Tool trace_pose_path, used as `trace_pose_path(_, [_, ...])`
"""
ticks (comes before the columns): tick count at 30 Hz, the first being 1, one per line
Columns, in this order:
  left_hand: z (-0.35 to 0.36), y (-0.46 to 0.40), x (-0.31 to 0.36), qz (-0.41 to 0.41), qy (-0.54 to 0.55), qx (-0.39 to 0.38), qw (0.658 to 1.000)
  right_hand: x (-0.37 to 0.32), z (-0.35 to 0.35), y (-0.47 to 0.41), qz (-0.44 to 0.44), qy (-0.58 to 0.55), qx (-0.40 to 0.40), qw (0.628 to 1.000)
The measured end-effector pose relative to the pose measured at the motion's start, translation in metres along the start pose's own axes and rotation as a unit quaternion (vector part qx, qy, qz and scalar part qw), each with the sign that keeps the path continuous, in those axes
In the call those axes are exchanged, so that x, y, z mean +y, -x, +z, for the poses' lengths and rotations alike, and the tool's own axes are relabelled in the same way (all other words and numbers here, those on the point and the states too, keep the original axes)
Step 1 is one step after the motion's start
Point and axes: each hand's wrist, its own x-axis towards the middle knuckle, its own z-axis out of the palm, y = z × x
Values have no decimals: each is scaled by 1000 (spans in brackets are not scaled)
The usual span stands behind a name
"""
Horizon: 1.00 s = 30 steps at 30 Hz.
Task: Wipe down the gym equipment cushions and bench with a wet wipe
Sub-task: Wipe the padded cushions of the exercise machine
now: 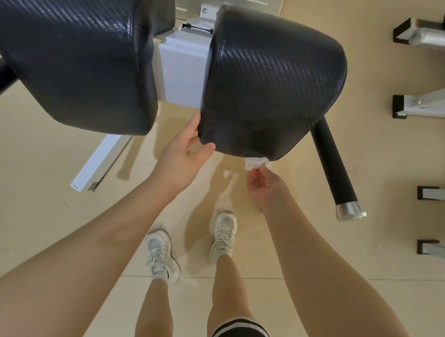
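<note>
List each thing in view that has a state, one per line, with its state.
Right cushion: held at its near left corner, wiped along its near lower edge.
Left cushion: untouched by either hand.
Wet wipe: bunched up, pressed against the right cushion's lower edge.
Left hand: open, fingers resting on the right cushion's corner.
Right hand: pinched shut on the wet wipe.
Black handle: free, sticking out below the right cushion.

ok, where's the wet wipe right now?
In the head view, right of centre: the wet wipe is bunched in the right hand, pressed against the lower edge of the right cushion, just left of the black handle bar.
</note>
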Motion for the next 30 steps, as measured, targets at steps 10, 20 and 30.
trace_pose_path(10, [-6, 0, -7, -15, 22, -25, 999, 53, 43, 17, 19, 49, -48, 997])
trace_pose_path(20, [-5, 2, -7, -18, 44, -35, 998, 33, 21, -5, -18, -27, -89, 996])
trace_pose_path(30, [-20, 14, 4, -17, -4, -1, 1000, 30, 22, 82, -127, 278, -239, 922])
